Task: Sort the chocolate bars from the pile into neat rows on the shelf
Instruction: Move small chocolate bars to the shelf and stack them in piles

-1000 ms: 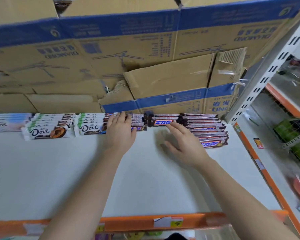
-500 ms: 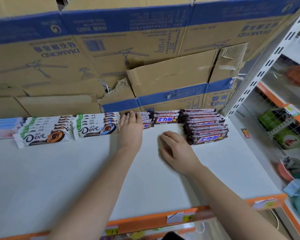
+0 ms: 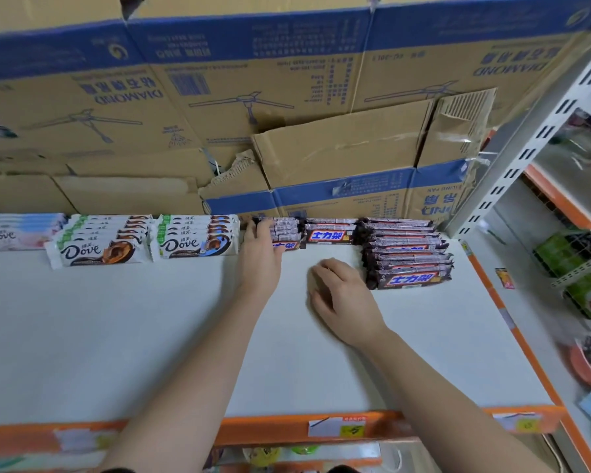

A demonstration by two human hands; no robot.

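Head view. Shelf (image 3: pixel 133 336): flat, matte white surface with an orange strip (image 3: pixel 273 430) along its front edge carrying paper price tags.

Chocolate bars lie in rows along the back edge, each row running from back to front. From the left back corner: pale blue Dove bars (image 3: pixel 11 233), then two rows of white Dove bars (image 3: pixel 103 249) in glossy wrappers. Next come three rows of dark bars in crinkled brown wrappers with blue lettering: a left row (image 3: pixel 289 230), a short middle row (image 3: pixel 328 235) and a long right row (image 3: pixel 406 257) which reaches furthest toward the front edge.

Left hand (image 3: pixel 260 261): fingers straight, laid against the left end of the left row, with the thumb touching its front bar. It presses and does not pinch.

Right hand (image 3: pixel 345 302): resting on the bare shelf in front of the middle row, just beside the near end of the right row. Its fingers are loosely curled and hold nothing.

Corrugated cardboard boxes (image 3: pixel 287 97), tan with blue bands and torn flaps, stand behind the rows.
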